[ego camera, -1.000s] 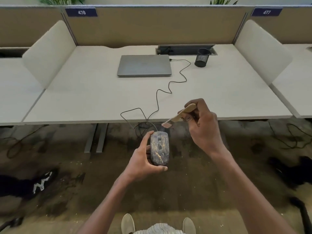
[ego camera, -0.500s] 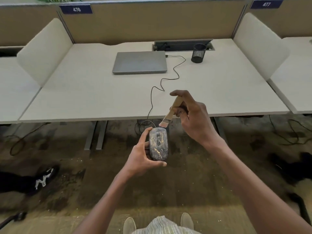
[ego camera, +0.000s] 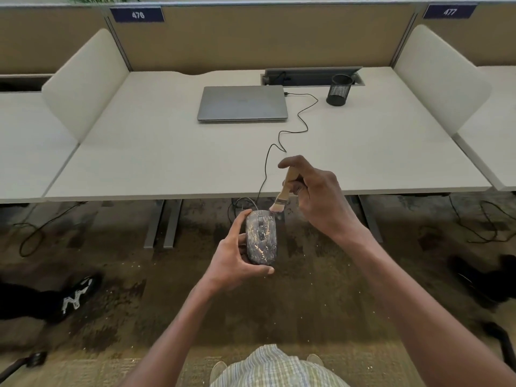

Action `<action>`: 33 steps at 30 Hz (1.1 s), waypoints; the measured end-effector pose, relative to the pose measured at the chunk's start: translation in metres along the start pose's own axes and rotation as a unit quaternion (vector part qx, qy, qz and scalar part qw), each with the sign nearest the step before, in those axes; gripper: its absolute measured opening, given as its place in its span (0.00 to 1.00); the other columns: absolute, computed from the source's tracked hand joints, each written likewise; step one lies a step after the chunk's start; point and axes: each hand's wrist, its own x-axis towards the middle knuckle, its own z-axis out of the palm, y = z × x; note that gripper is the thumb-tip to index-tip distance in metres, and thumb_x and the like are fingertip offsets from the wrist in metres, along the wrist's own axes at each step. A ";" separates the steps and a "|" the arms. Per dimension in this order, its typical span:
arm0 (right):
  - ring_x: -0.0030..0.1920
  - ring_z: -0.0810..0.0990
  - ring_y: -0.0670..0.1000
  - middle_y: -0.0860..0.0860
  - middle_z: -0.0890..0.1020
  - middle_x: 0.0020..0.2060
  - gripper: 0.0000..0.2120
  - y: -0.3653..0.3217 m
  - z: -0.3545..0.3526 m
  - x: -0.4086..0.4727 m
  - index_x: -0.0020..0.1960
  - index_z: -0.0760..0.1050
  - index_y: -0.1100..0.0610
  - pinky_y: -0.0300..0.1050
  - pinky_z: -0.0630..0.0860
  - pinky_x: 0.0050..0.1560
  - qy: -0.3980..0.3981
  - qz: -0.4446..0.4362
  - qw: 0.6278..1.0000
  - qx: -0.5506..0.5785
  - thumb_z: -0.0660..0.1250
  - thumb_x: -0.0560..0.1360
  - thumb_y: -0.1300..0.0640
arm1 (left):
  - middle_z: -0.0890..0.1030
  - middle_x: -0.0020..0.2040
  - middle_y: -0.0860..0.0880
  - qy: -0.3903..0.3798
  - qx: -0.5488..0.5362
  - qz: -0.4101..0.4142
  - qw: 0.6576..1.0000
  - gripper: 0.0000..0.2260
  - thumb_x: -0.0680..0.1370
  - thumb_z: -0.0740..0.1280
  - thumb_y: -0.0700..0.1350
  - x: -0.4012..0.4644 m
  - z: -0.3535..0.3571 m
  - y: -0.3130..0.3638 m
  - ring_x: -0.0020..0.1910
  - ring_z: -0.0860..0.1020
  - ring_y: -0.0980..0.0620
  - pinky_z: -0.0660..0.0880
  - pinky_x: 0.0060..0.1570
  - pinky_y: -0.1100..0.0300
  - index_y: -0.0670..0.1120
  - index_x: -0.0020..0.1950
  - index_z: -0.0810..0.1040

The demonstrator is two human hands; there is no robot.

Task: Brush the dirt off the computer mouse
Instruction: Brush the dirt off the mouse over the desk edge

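A dark computer mouse (ego camera: 262,239) streaked with yellowish dirt is held in the air in front of the desk edge, above the carpet. My left hand (ego camera: 235,255) grips it from the left side and the rear. My right hand (ego camera: 317,195) holds a small wooden-handled brush (ego camera: 284,191) pointing down and left. The bristle tip touches the mouse's front right corner. The mouse's black cable (ego camera: 282,141) runs up over the desk to a shut grey laptop (ego camera: 242,103).
The pale desk (ego camera: 167,152) has side dividers and a black mesh pen cup (ego camera: 338,89) at the back. Desk legs (ego camera: 163,223) and loose cables lie under it. Crumbs speckle the carpet; a dark shoe (ego camera: 72,297) shows at the left.
The brush has swung from nearly level to steeply upright, and its bristles have come down onto the front of the mouse. My left hand keeps holding the mouse.
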 end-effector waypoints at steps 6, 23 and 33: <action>0.46 0.84 0.49 0.54 0.81 0.44 0.22 -0.005 0.007 0.006 0.66 0.71 0.55 0.45 0.84 0.47 -0.013 -0.012 0.999 0.032 0.62 0.77 0.75 | 0.78 0.70 0.45 0.012 0.005 -0.001 1.000 0.59 0.62 0.88 0.43 0.002 -0.004 0.002 0.69 0.79 0.48 0.79 0.66 0.46 0.60 0.83 0.54; 0.43 0.80 0.35 0.53 0.81 0.42 0.24 -0.005 -0.012 0.014 0.62 0.71 0.52 0.29 0.77 0.44 -0.015 -0.037 0.999 0.025 0.61 0.76 0.76 | 0.80 0.69 0.45 0.015 0.009 0.013 1.000 0.57 0.57 0.85 0.55 -0.001 -0.002 0.022 0.66 0.81 0.46 0.78 0.67 0.40 0.69 0.78 0.55; 0.41 0.78 0.37 0.50 0.78 0.40 0.24 -0.013 -0.005 0.019 0.62 0.71 0.53 0.32 0.76 0.42 -0.038 -0.082 0.996 0.011 0.60 0.75 0.78 | 0.79 0.69 0.48 0.008 0.033 0.018 0.999 0.55 0.59 0.87 0.51 -0.006 0.002 0.026 0.66 0.80 0.49 0.76 0.69 0.41 0.81 0.70 0.55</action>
